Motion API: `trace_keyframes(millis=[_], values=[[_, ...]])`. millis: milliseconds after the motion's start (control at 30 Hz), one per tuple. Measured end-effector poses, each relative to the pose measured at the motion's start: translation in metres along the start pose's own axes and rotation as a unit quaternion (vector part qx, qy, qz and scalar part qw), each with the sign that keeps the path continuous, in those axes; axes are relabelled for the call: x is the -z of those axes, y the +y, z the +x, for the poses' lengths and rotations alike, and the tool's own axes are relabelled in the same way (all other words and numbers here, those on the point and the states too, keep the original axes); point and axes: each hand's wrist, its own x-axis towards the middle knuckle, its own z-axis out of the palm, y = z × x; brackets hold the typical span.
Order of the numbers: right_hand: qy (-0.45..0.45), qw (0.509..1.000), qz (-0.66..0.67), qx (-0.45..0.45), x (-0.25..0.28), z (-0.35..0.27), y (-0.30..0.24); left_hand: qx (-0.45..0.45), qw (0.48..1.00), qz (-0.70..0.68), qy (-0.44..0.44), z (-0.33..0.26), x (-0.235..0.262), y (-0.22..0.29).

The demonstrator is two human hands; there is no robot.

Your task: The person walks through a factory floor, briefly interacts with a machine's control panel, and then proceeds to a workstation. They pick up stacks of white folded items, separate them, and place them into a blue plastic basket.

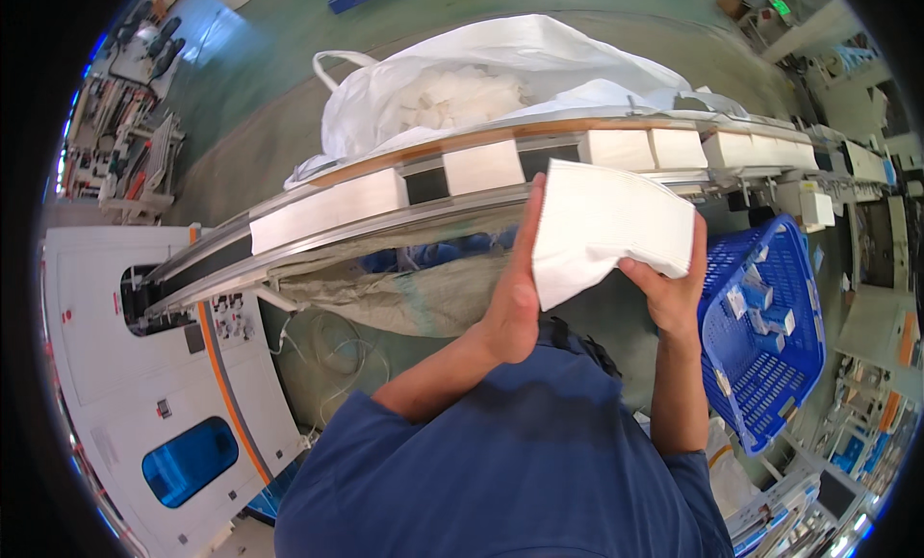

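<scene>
Between my two hands is a thick stack of white soft sheets [606, 226], held up in front of the conveyor and bowed along its top edge. My left hand [517, 303] is closed on its left side, the fingers running up along the edge. My right hand [671, 293] grips the lower right corner, with the thumb pressed on the near face and the fingers partly hidden behind. On the conveyor [426, 184] just beyond lie more white stacks, among them a long row [332, 211] at the left and a single stack [483, 167] near the middle.
Beyond the conveyor stands a large white bag [568, 52] with pale scraps inside. A blue basket [770, 385] holding small blue-and-white boxes is at my right. A white machine cabinet [115, 365] stands left, and a beige cloth sack [385, 303] sits under the conveyor, near loose tubing [337, 351].
</scene>
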Motion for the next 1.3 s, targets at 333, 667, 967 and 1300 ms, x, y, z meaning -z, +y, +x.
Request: trace_keyframes(millis=[333, 667, 967, 1300], values=[[0.046, 0.972, -0.229, -0.008, -0.003, 0.004, -0.030, 0.125, 0.969, -0.180, 0.113, -0.012, 0.004, -0.019], [0.055, 0.974, -0.216, -0.030, 0.001, 0.001, -0.036, 0.141, 0.954, -0.215, 0.154, -0.009, 0.005, -0.026], [-0.004, 0.887, 0.336, -0.317, 0.033, -0.021, 0.028, 0.269, 0.876, -0.388, 0.099, 0.005, -0.001, -0.034], [0.038, 0.856, 0.340, -0.388, 0.034, -0.033, 0.041, 0.278, 0.900, -0.327, 0.068, 0.013, -0.019, -0.004]])
